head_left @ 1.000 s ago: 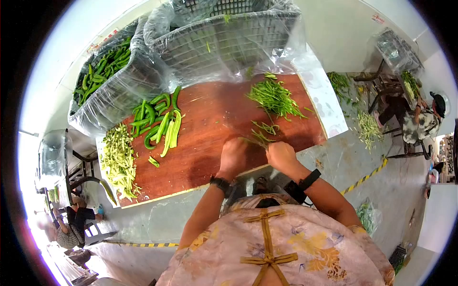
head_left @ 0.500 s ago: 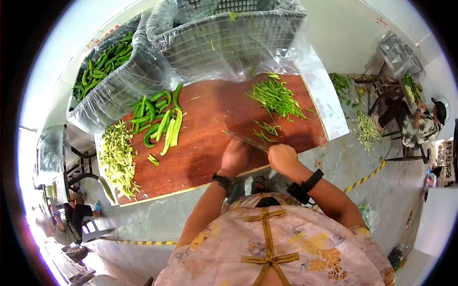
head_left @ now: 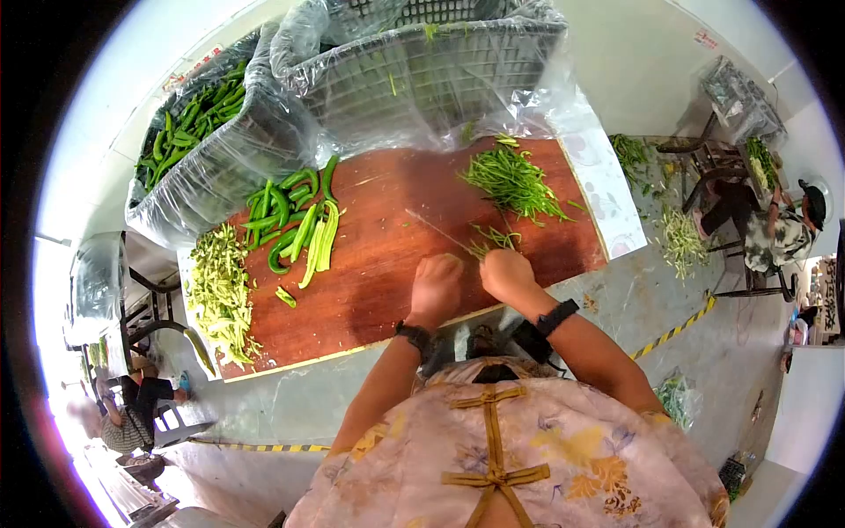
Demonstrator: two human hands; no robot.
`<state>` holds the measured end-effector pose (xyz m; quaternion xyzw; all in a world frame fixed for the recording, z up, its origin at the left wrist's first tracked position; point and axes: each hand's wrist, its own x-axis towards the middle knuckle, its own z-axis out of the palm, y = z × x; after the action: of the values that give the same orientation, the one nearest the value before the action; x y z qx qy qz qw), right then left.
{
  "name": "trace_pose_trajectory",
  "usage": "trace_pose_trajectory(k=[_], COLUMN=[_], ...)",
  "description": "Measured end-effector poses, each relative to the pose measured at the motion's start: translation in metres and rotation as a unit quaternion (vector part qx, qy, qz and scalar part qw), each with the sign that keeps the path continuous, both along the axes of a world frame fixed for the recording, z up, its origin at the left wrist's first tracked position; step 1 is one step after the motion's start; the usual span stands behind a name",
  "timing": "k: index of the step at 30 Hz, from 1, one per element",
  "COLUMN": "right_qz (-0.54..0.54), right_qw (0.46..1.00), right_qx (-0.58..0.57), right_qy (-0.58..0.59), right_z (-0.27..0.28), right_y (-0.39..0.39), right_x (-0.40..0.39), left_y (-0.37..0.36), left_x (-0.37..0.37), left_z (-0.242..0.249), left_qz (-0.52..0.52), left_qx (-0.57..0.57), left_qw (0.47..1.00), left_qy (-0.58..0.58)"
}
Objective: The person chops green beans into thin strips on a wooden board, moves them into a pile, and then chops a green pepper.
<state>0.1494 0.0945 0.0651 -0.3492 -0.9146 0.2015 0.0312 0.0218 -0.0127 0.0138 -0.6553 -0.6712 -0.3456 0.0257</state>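
Note:
On the red-brown board [head_left: 378, 255], my right hand [head_left: 508, 275] is closed round the handle end of a thin knife [head_left: 444, 232], whose blade points up and left. Beside it my left hand [head_left: 437, 283] is closed near the front edge; what its fingers hold is hidden. Just above my right hand lie a few green strips [head_left: 497, 238]. A bigger pile of sliced green strips [head_left: 518, 180] sits further back. Whole and split green peppers [head_left: 290, 211] lie left of centre, and a pale heap of cut pepper cores [head_left: 216, 295] covers the left end.
A plastic-lined basket of green peppers [head_left: 194, 123] stands back left, beside a larger lined basket [head_left: 431, 79]. One person [head_left: 775, 229] sits at the far right near floor scraps [head_left: 679, 242], another person [head_left: 128, 414] at the far left.
My right hand and the knife have moved slightly left, and the blade sits further from my left hand's fingers. My left hand has shifted a little.

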Motion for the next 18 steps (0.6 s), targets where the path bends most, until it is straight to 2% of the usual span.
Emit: trace_pose_trajectory(k=[5, 8, 13, 16, 18], right_qz=[0.009, 0.012, 0.023, 0.041, 0.008], right_qw=[1.000, 0.999, 0.999, 0.996, 0.999], right_qx=[-0.010, -0.015, -0.010, -0.036, -0.032], right_qy=[-0.025, -0.037, -0.031, -0.065, -0.028], right_z=[0.009, 0.008, 0.012, 0.014, 0.013], right_y=[-0.015, -0.016, -0.015, -0.014, -0.016], right_x=[0.033, 0.038, 0.033, 0.023, 0.007], left_y=[-0.001, 0.000, -0.003, -0.001, -0.001], left_x=[0.002, 0.003, 0.001, -0.001, -0.001], left_z=[-0.006, 0.004, -0.001, -0.003, -0.001], left_qz=[0.012, 0.008, 0.000, -0.008, -0.007], left_qx=[-0.022, -0.024, -0.009, 0.020, 0.013], left_qw=[1.000, 0.999, 1.000, 0.999, 0.999], left_qy=[0.012, -0.026, -0.028, -0.031, -0.028])
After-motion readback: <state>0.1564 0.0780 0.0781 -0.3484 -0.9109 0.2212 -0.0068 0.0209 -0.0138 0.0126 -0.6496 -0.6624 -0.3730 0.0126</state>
